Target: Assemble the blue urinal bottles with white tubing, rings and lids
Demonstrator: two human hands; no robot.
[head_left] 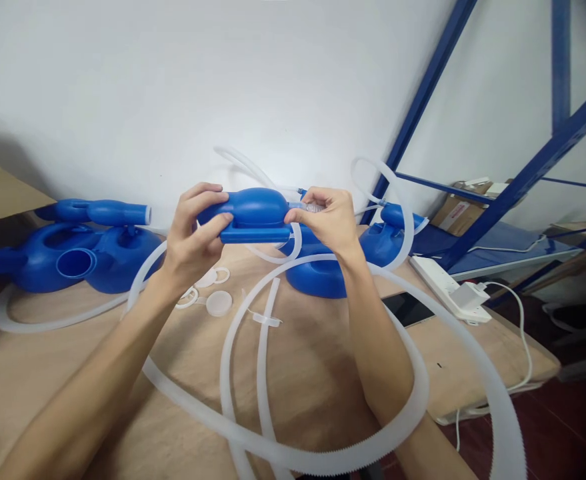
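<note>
Above the table, my left hand [200, 230] is wrapped round the left end of a blue plastic part [259, 208] with a rounded bulge and a flat bar along its lower side. My right hand [329, 217] pinches a clear fitting [313, 207] at the part's right end. Long translucent ribbed tubing [353, 460] loops below and around both forearms. How the tubing joins the fitting is hidden by my right fingers.
Blue containers [77, 260] stand at the left, others [317, 277] behind my right hand. White caps [219, 303], a phone [407, 309] and a power strip [443, 287] lie on the table [187, 400]. A blue metal frame [427, 80] rises at the right.
</note>
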